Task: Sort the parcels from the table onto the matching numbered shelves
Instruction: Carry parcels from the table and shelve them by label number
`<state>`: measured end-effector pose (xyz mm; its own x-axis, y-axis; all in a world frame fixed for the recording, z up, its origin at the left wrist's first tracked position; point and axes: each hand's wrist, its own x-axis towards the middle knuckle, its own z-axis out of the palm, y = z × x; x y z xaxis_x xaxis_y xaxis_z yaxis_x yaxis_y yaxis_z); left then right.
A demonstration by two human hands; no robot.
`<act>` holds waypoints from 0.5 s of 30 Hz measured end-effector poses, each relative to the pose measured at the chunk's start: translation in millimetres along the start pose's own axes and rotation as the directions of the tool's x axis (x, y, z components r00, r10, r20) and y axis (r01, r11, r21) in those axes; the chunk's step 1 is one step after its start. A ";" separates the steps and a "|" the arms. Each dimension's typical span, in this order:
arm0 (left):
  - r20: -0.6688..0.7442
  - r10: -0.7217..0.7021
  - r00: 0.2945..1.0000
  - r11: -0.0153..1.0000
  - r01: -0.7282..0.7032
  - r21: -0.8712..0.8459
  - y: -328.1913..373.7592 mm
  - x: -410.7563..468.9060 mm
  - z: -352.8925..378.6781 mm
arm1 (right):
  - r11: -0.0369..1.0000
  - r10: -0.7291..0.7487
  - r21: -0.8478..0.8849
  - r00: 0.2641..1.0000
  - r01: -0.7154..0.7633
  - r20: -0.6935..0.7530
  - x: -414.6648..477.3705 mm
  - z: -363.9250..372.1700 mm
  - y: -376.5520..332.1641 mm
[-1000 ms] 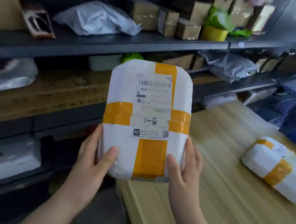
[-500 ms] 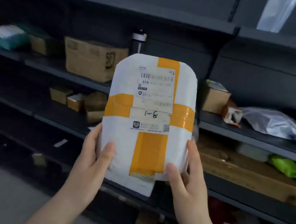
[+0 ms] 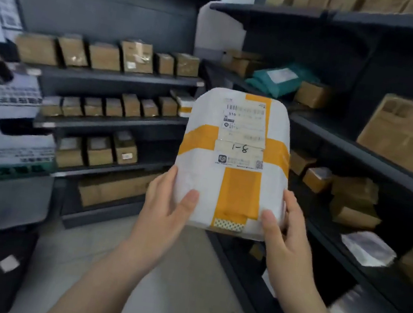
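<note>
A white parcel (image 3: 234,160) crossed with orange tape stands upright in front of me, its label side facing me with "1-8" handwritten on it. My left hand (image 3: 165,209) grips its lower left edge, thumb on the front. My right hand (image 3: 282,232) grips the lower right edge the same way. Dark shelves (image 3: 114,118) with rows of small brown boxes stand ahead on the left. More dark shelves (image 3: 361,155) run along the right. No shelf numbers are readable.
A large brown box (image 3: 412,136) and a teal mailer (image 3: 278,80) sit on the right shelves, with a white bag (image 3: 367,247) lower down. White cartons (image 3: 6,110) are stacked at the left edge. A pale floor aisle (image 3: 182,273) runs between the units.
My view has swung left from the table to an aisle corner between two shelf units. The parcel stays upright in both hands, held the same way.
</note>
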<state>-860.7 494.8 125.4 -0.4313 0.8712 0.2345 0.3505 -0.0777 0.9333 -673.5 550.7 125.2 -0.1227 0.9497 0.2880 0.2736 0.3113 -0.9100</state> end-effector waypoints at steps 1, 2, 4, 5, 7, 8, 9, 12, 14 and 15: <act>-0.030 -0.019 0.999 1.000 0.020 0.017 -11.6 4.1 -11.1 | 1.000 -0.006 -0.006 0.999 0.006 0.044 6.8 17.4 2.1; -0.053 -0.041 0.998 0.998 0.043 0.037 -23.9 8.1 -20.8 | 1.000 -0.011 -0.012 0.996 0.012 0.088 13.1 33.5 5.2; -0.086 -0.086 0.993 0.992 0.093 0.087 -48.2 16.4 -36.7 | 0.999 -0.012 -0.034 0.986 0.018 0.168 25.7 62.9 13.7; -0.097 -0.108 0.989 0.986 0.119 0.114 -59.2 21.5 -42.8 | 0.999 -0.007 -0.042 0.980 0.016 0.200 32.2 75.8 18.3; -0.117 -0.155 0.981 0.973 0.172 0.157 -77.2 34.1 -51.7 | 0.999 0.007 -0.034 0.968 0.002 0.253 47.8 98.8 27.3; -0.125 -0.176 0.976 0.966 0.196 0.168 -85.0 42.1 -54.1 | 1.000 0.021 -0.025 0.960 -0.014 0.278 56.7 109.0 31.3; -0.134 -0.191 0.972 0.961 0.213 0.177 -93.4 51.3 -55.3 | 0.999 0.034 -0.016 0.953 -0.031 0.302 66.7 118.7 36.0; -0.171 -0.216 0.961 0.945 0.250 0.213 -116.9 84.4 -50.6 | 0.997 0.070 -0.015 0.931 -0.070 0.359 103.9 143.4 53.4; -0.188 -0.243 0.951 0.933 0.283 0.223 -132.1 112.0 -43.0 | 0.997 0.077 -0.029 0.919 -0.071 0.386 134.8 157.5 66.3; -0.196 -0.265 0.944 0.925 0.306 0.223 -139.1 127.6 -38.3 | 0.996 0.084 -0.038 0.915 -0.075 0.396 151.8 164.3 72.6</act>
<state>-996.3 598.3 35.9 -0.6627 0.7484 0.0271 0.3779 0.3029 0.8749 -829.0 712.0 53.9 -0.4667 0.8817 0.0695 0.3183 0.2407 -0.9169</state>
